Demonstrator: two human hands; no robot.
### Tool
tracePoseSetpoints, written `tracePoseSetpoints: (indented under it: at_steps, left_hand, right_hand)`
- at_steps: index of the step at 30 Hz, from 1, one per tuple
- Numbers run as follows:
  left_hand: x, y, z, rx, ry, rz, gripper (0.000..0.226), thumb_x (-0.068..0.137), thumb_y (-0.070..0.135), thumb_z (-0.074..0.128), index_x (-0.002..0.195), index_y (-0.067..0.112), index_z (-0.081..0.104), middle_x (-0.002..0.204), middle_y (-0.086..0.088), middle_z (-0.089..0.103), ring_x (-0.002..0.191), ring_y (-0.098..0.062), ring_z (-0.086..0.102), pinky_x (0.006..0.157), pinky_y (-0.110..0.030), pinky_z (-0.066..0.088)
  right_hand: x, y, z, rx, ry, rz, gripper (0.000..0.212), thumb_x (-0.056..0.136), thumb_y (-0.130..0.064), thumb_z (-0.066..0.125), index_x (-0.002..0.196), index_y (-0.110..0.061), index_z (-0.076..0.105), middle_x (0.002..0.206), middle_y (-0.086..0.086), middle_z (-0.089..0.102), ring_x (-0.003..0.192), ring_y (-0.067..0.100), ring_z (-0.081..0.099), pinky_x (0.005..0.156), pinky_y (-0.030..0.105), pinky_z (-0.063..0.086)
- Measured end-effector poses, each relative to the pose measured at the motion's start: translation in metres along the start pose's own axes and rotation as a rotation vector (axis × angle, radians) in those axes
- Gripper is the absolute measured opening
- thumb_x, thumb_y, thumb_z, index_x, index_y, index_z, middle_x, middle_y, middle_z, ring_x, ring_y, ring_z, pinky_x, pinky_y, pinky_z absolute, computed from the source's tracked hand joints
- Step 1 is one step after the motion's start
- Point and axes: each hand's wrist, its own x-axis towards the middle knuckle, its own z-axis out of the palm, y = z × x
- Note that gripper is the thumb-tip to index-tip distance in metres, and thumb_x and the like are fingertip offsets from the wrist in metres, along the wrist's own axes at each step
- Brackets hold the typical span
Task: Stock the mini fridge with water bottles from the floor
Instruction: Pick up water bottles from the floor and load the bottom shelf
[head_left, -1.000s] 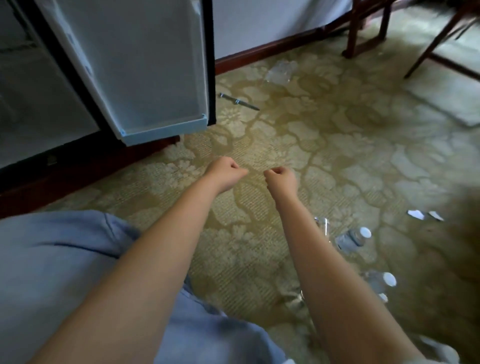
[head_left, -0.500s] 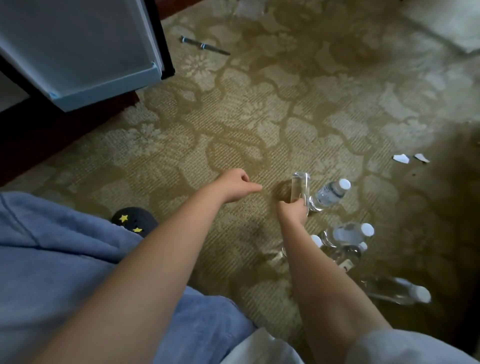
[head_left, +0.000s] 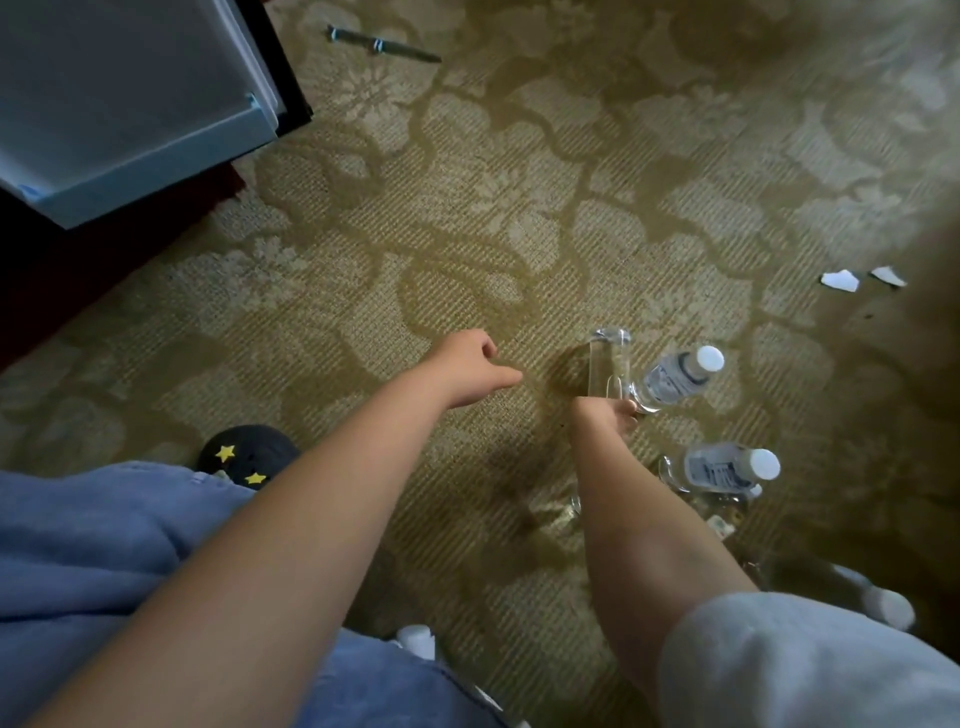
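My right hand (head_left: 605, 415) grips a clear water bottle (head_left: 609, 364) whose bottom end points away from me, low over the carpet. My left hand (head_left: 470, 369) hovers to its left with fingers loosely curled and one finger out, holding nothing. Several more capped water bottles lie on the carpet at the right: one (head_left: 675, 379) just beside the held bottle, one (head_left: 727, 467) nearer me, one (head_left: 878, 603) by my right sleeve. The mini fridge's open door (head_left: 130, 119) fills the top left corner.
A thin pen-like stick (head_left: 382, 45) lies on the patterned carpet at the top. Two white paper scraps (head_left: 839, 280) sit at the right. A dark slipper with yellow stars (head_left: 244, 454) pokes out by my blue-clad knee. A white cap (head_left: 415, 636) shows at the bottom.
My view tipped down from the fridge to the floor. My right hand reached down and took hold of a bottle among the ones on the carpet; my left hand stayed beside it, empty.
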Motion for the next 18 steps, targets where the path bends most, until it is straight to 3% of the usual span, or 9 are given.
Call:
tracePoseSetpoints:
  at_steps: [3,9,11,12,15,18]
  left_hand:
    - [0.006,0.0,-0.003,0.038,-0.006,0.0,0.054,0.086,0.041,0.064,0.129,0.012,0.049,0.127,-0.006,0.053,0.111,-0.023,0.053,0.098,-0.041,0.046]
    - [0.012,0.011,-0.013,0.054,0.027,0.038,0.052,0.087,0.037,0.063,0.13,0.011,0.049,0.126,-0.005,0.054,0.106,-0.021,0.054,0.095,-0.038,0.048]
    - [0.011,0.012,-0.014,0.066,0.033,0.044,0.051,0.086,0.038,0.064,0.128,0.012,0.051,0.126,-0.005,0.054,0.109,-0.022,0.054,0.097,-0.04,0.047]
    - [0.01,0.012,-0.014,0.072,0.035,0.043,0.051,0.086,0.038,0.064,0.128,0.012,0.051,0.126,-0.005,0.054,0.11,-0.022,0.054,0.098,-0.04,0.047]
    - [0.006,0.007,-0.016,0.074,0.031,0.035,0.052,0.087,0.036,0.064,0.129,0.011,0.05,0.128,-0.006,0.053,0.112,-0.022,0.053,0.097,-0.038,0.047]
    - [0.001,0.002,-0.019,0.072,0.018,0.023,0.053,0.087,0.033,0.064,0.132,0.011,0.048,0.13,-0.005,0.052,0.109,-0.021,0.052,0.093,-0.035,0.048]
  right_hand:
    - [-0.004,-0.003,0.001,-0.005,-0.011,0.046,0.054,0.094,-0.014,0.044,0.145,-0.015,0.027,0.146,0.017,0.035,0.136,0.034,0.031,0.112,0.052,0.026]
    - [-0.01,0.007,0.01,-0.077,-0.124,0.037,0.063,0.099,-0.023,0.037,0.153,-0.026,0.004,0.15,0.019,0.03,0.135,0.038,0.032,0.11,0.05,0.03]
    - [-0.015,0.009,0.015,-0.052,-0.139,0.025,0.057,0.1,-0.039,0.027,0.153,-0.023,0.014,0.146,0.018,0.038,0.129,0.037,0.043,0.108,0.049,0.035]
    - [-0.019,0.008,0.015,-0.046,-0.135,0.046,0.06,0.099,-0.04,0.031,0.153,-0.022,0.013,0.144,0.019,0.04,0.126,0.038,0.046,0.105,0.05,0.037]
    - [-0.035,-0.003,0.011,-0.019,-0.208,-0.024,0.088,0.093,-0.012,0.053,0.152,-0.027,-0.011,0.148,0.021,0.029,0.129,0.039,0.042,0.101,0.048,0.038]
    - [-0.043,-0.01,0.009,0.002,-0.181,-0.084,0.082,0.093,-0.01,0.052,0.153,-0.025,-0.003,0.145,0.021,0.03,0.126,0.038,0.045,0.099,0.044,0.04]
